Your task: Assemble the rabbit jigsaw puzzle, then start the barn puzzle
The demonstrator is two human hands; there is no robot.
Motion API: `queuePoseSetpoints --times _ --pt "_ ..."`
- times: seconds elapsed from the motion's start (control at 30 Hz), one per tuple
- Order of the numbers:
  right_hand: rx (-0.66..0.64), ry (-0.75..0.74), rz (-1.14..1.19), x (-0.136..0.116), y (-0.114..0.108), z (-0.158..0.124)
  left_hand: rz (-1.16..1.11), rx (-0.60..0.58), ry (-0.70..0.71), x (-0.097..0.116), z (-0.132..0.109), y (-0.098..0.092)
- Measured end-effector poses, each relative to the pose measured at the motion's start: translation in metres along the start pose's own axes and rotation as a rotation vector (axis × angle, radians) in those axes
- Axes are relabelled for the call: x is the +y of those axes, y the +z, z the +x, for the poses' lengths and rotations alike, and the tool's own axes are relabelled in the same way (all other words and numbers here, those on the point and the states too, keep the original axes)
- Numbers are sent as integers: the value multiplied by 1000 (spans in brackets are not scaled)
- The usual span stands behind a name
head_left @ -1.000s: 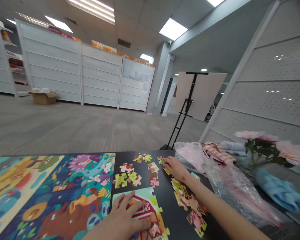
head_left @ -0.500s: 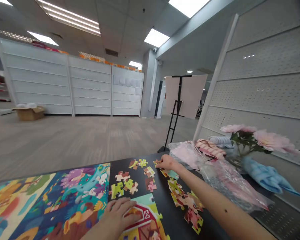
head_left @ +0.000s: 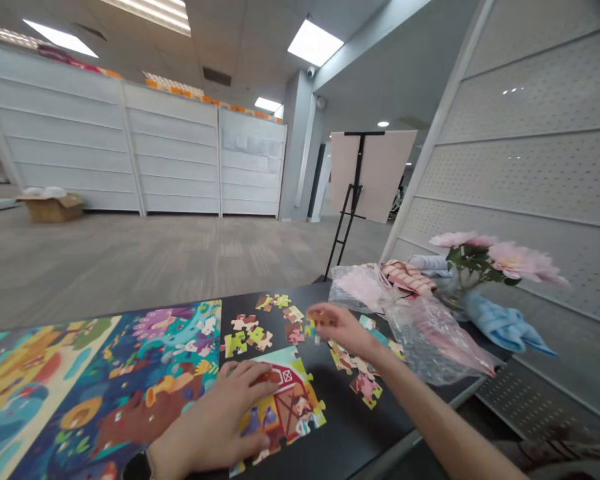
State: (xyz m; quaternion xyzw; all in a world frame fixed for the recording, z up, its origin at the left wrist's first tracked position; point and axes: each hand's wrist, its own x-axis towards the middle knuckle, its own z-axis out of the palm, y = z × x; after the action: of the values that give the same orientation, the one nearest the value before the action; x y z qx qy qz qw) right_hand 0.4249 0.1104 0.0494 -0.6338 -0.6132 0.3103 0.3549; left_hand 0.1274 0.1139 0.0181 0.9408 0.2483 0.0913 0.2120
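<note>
My left hand (head_left: pixel 225 413) lies spread on the left part of a partly joined jigsaw puzzle (head_left: pixel 293 393), which shows a red barn and a figure. Pinched in my right hand (head_left: pixel 343 328) is a puzzle piece (head_left: pixel 311 329) with yellow and blue on it, raised a little over the black table (head_left: pixel 330 440); the fingers hide much of it. Behind the joined part lie loose puzzle pieces (head_left: pixel 247 333), brown, pink and green. Several more puzzle pieces (head_left: pixel 365 387) are under and beside my right forearm.
Two finished colourful puzzles (head_left: pixel 165 373) cover the table's left side. On the right are clear plastic bags (head_left: pixel 425 333) with pink contents, a vase of pink flowers (head_left: pixel 515 260) and a blue cloth (head_left: pixel 505 327). A black easel (head_left: pixel 353 200) stands beyond the table.
My right hand has come back from the table's far edge toward the barn puzzle, bringing a piece with it. My left hand stays on the barn puzzle. The camera view has tilted down.
</note>
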Motion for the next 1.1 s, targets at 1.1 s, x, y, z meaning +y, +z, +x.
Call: queuePoseSetpoints --times 1.1 --pt "209 -152 -493 30 70 -137 182 201 -120 63 -15 69"
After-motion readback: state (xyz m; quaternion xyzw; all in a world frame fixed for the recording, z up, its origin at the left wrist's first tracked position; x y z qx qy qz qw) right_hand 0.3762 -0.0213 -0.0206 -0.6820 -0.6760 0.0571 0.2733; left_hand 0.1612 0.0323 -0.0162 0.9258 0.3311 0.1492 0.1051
